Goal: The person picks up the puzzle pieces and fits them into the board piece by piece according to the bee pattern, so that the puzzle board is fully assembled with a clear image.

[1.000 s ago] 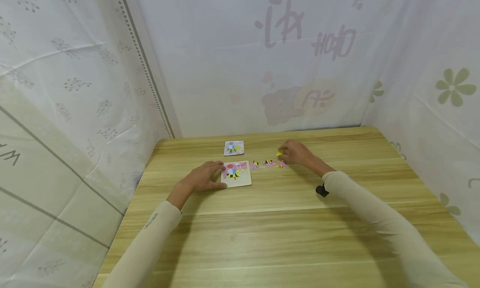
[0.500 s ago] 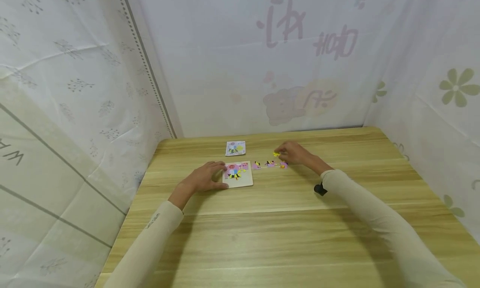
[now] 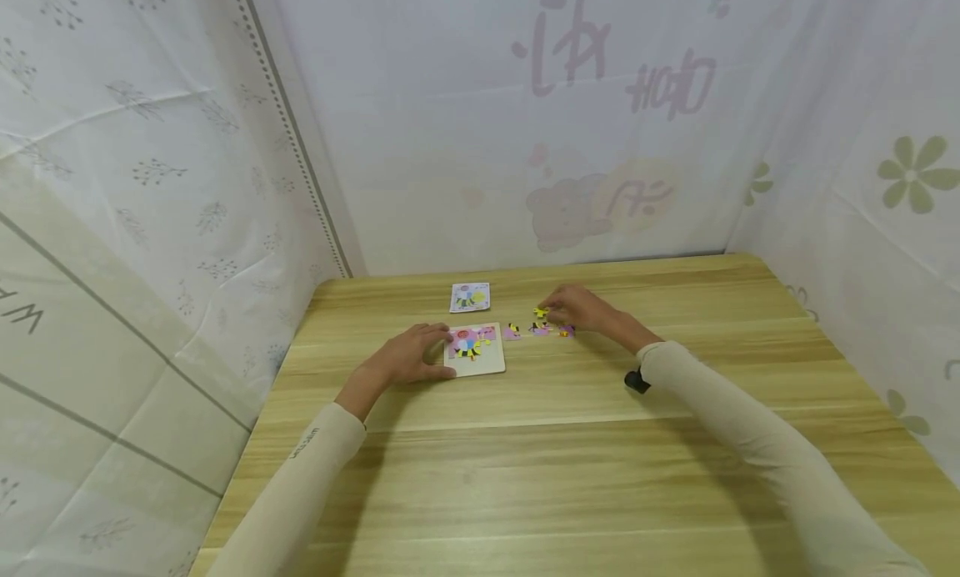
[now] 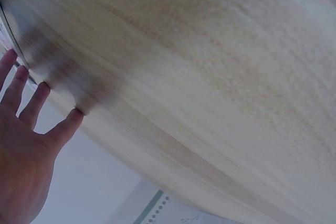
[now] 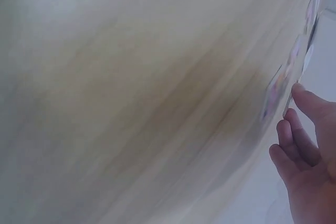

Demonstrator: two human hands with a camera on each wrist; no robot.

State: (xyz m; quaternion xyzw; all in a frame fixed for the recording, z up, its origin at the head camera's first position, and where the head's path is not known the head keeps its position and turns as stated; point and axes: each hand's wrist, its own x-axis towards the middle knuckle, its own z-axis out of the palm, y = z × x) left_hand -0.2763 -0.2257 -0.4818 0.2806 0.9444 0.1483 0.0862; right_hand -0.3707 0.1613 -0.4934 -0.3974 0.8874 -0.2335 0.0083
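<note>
A square wooden puzzle board (image 3: 491, 362) with a partly filled pink, yellow and black bee picture lies on the table. My left hand (image 3: 405, 356) rests at its left side, fingers spread and touching the edge; in the left wrist view the fingers (image 4: 35, 106) look fairly straight. Between thumb and fingertips, my right hand (image 3: 585, 310) pinches a yellow puzzle piece (image 3: 540, 313), just behind the row of loose pieces. In the right wrist view the held piece (image 5: 288, 103) appears edge-on. Loose pink-and-yellow pieces (image 3: 512, 333) lie right of the board.
Behind the board lies a square picture card (image 3: 470, 298) showing a bee. The wooden table (image 3: 480, 477) has its far edge close to a printed white curtain (image 3: 435, 143). A black object (image 3: 637, 382) is at the right wrist.
My right hand has moved left with the yellow piece, from the right end of the loose row to above its middle. The left hand stays at the board.
</note>
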